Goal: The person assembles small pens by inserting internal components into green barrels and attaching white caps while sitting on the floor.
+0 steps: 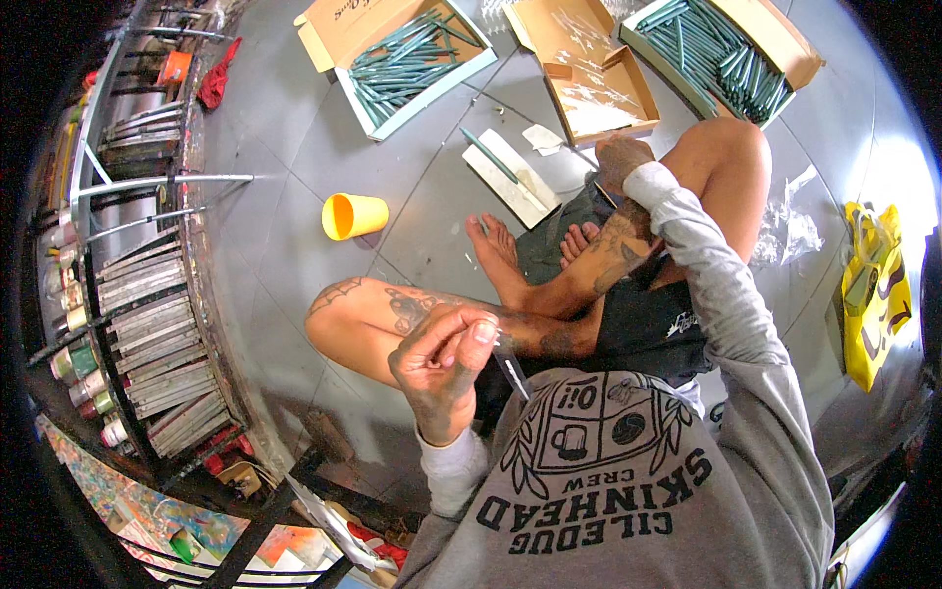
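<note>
My left hand (444,365) is raised over my crossed legs, thumb and fingers pinched together. From the pinch a narrow, clear strip (512,374) with a white part slants down toward my shirt. My right hand (622,163) is curled closed beside my right knee, at the near edge of an open cardboard box (643,93) with small white pieces in it. A thin dark edge shows just below that hand; what its fingers hold cannot be made out. In front of my feet, a dark green pen-like stick (494,157) lies on a white, flat block (535,208).
Two open boxes hold many green sticks: one box (371,126) at far left, another (643,49) at far right. A yellow cup (354,217) lies tipped on the grey tiles. Metal shelving (98,196) lines the left; a yellow bag (873,304) and clear plastic (790,231) are right.
</note>
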The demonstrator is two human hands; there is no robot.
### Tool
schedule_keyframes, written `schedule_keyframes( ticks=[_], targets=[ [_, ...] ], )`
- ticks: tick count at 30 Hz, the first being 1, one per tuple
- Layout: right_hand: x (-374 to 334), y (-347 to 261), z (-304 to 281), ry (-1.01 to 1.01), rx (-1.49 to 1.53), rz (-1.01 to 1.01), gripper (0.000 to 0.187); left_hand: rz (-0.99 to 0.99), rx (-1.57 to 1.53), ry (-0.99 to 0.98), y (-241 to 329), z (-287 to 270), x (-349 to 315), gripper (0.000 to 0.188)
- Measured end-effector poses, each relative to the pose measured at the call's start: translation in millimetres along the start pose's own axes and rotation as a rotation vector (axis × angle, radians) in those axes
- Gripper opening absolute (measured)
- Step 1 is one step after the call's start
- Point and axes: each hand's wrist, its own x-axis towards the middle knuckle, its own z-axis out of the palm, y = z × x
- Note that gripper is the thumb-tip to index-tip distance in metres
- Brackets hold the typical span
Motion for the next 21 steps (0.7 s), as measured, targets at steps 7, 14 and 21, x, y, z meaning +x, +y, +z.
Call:
schedule_keyframes(
  ticks=[7, 14, 21],
  targets=[
    [1, -10, 12, -0.121, -0.016, -0.003, 0.031, 0.0, -0.1, 0.086, 2, 17, -4, 0.015],
    [-38, -15, 2, 0.336, 0.722, -0.371, 0.022, 0.082, -0.097, 0.157, 13, 10, -5, 0.015],
    [-184, -101, -74, 0.384, 1.474, -0.713, 0.014, 0.165, -0.004, 0.244, 24, 11, -7, 0.018]
  ],
)
